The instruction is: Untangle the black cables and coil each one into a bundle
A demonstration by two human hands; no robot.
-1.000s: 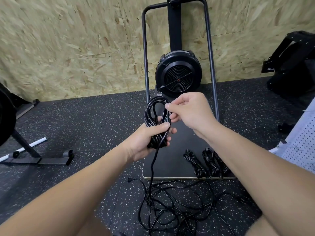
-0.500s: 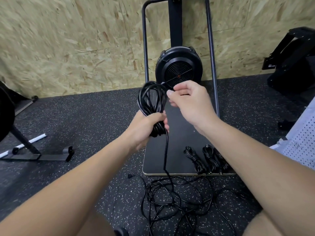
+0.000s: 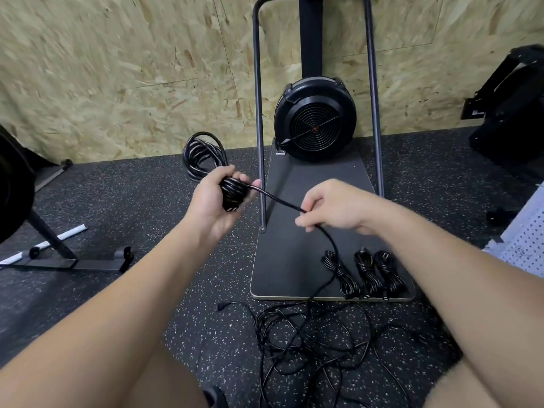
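The left hand [image 3: 219,201] grips the partly wound coil of black cable [image 3: 206,156], loops projecting toward 11 o'clock. The right hand [image 3: 332,206] pinches the cable's free run, which descends at 6 o'clock into the tangled black cables [image 3: 309,343] on the floor. Three finished black bundles [image 3: 365,272] lie on the dark base plate [image 3: 288,260].

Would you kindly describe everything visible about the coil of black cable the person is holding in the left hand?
The coil is a glossy black, round-sheathed cable gathered into several long loops. The left hand grips it round its lower part, where the strands bunch tightly, and the free loops fan up and away to the left above the speckled floor. One strand leaves the bunch and runs taut to the right hand, which pinches it, then drops toward the loose tangle on the floor.
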